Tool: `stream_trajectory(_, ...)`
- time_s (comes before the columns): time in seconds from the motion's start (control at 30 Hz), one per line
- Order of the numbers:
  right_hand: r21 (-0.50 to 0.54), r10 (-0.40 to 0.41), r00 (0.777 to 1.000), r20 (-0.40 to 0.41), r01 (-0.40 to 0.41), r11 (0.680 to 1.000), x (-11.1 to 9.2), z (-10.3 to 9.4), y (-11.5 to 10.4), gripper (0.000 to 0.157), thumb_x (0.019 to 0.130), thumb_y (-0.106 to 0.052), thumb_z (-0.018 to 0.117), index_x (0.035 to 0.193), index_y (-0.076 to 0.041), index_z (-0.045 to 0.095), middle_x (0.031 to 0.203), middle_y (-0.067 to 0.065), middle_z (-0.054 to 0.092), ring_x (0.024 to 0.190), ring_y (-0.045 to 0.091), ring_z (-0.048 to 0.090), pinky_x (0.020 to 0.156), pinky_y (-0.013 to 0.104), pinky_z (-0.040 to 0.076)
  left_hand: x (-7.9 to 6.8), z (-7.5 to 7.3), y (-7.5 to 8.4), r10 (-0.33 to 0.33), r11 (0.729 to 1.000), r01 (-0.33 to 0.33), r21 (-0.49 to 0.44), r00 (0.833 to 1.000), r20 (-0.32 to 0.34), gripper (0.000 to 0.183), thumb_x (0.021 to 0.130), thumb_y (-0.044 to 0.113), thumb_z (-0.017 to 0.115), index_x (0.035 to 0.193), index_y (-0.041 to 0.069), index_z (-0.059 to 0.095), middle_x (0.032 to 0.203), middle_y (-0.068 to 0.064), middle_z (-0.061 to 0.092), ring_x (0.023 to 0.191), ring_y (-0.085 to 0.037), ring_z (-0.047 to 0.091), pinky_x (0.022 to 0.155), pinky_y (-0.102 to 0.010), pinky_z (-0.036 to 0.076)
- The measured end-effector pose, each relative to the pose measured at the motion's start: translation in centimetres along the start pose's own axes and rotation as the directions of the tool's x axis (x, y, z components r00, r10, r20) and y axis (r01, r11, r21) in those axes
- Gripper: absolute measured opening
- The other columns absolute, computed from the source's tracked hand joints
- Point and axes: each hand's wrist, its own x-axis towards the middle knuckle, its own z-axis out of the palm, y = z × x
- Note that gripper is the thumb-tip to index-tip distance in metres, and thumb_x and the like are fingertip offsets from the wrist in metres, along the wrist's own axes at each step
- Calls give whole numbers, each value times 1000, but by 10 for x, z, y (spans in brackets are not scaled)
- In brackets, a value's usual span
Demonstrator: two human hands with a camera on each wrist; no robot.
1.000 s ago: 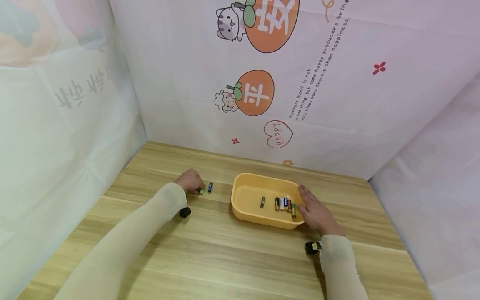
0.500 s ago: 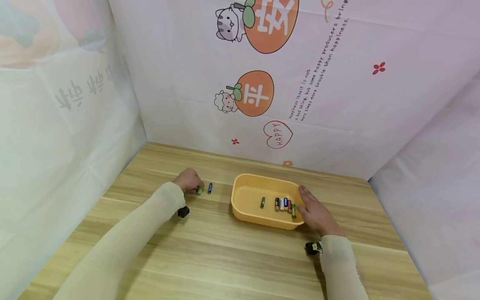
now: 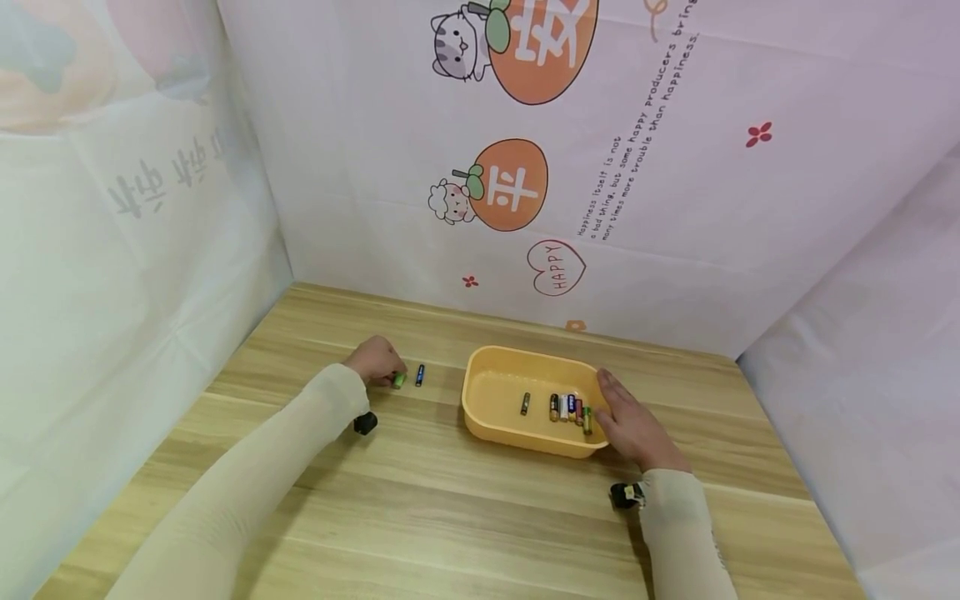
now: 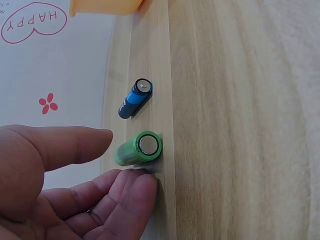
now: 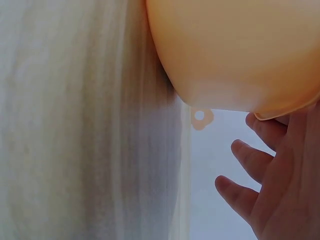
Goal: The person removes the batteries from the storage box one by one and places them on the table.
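Note:
On the wooden table a green battery (image 4: pixel 136 150) lies between the thumb and curled fingers of my left hand (image 3: pixel 377 362). In the left wrist view the thumb tip is apart from this battery, while the fingers lie close beneath it. A thinner blue and black battery (image 4: pixel 135 98) lies just beyond, untouched. My right hand (image 3: pixel 637 427) holds the right end of a yellow plastic box (image 3: pixel 491 431), its thumb over the rim and other fingers outside; the thumb is hidden in the right wrist view. Inside the box several batteries (image 3: pixel 564 407) lie side by side, with one more battery (image 3: pixel 525 404) apart.
The wooden table (image 3: pixel 450 517) meets a printed cloth wall (image 3: pixel 390 208) at the back. White cloth (image 3: pixel 127 275) also closes off the left and right sides. Small black devices (image 3: pixel 365 423) are worn at both wrists.
My left hand and the green battery have shifted slightly left, away from the blue battery, and the thumb and fingers have moved little since. The right hand and box stay in place.

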Motion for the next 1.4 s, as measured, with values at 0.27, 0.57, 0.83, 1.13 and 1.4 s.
stream_trajectory(0.27, 20, 9, 1000, 6, -9, 1000, -1, 1, -1, 63, 105, -28, 36, 157, -11, 4, 162, 11, 8, 145, 34, 12, 114, 54, 17, -1, -2, 1, -11, 1000, 11, 11, 1000, -10, 20, 89, 11, 66, 76, -4, 70, 57, -4, 55, 47, -12, 48, 52, -26, 52)
stream_trajectory(0.57, 15, 11, 1000, -4, -11, 1000, -1, -1, -1, 62, 105, -29, 34, 157, -11, 5, 162, 12, 8, 145, 34, 12, 114, 55, 17, -9, -5, 16, 17, 999, -16, 49, 999, -35, 28, 92, 16, 63, 68, 1, 63, 48, 1, 42, 42, -11, 38, 44, -24, 37)
stream_trajectory(0.83, 7, 7, 1000, -7, -7, 1000, 1, -3, 0, 62, 105, -28, 34, 156, -9, 6, 161, 12, 9, 145, 35, 14, 114, 55, 18, -11, -2, 20, 49, 998, -47, 43, 998, -42, 20, 92, 16, 64, 91, -3, 73, 53, -5, 53, 45, -13, 46, 50, -26, 44)
stream_trajectory(1.13, 6, -5, 1000, 1, 5, 1000, -1, -5, -2, 62, 104, -25, 36, 156, -7, 8, 161, 13, 9, 145, 34, 13, 114, 54, 18, -12, 1, 18, 70, 997, -68, 44, 996, -49, 19, 91, 16, 65, 96, -1, 74, 61, -10, 62, 53, -17, 56, 60, -29, 51)
stream_trajectory(1.4, 8, -5, 1000, -11, 5, 1000, -2, -2, -2, 62, 104, -26, 36, 156, -8, 7, 161, 13, 11, 144, 35, 15, 114, 54, 19, -15, 3, 20, 69, 997, -68, 24, 996, -51, 20, 92, 16, 66, 100, -1, 72, 77, -15, 67, 60, -19, 59, 66, -34, 55)
